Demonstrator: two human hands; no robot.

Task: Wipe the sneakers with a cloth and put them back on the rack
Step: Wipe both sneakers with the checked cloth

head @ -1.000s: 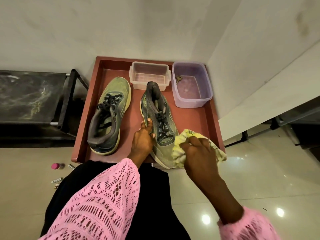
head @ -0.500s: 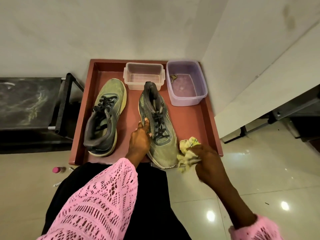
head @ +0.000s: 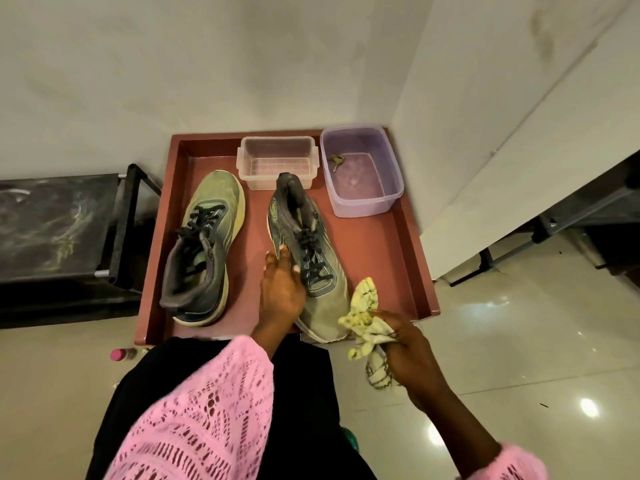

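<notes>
Along the tray's (head: 408, 258) near edge, bare red floor is showing right of the sneaker (head: 308, 258). Left hand (head: 280, 289) is gripping its side; right hand (head: 408, 355) is clutching the cloth (head: 363, 317) just beside the toe, overhanging that edge.

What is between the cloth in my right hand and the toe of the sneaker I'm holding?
Nothing visible. The right hand grips the cloth beside the sneaker toe, with no object between them. The left hand holds the shoe's other side.
</notes>
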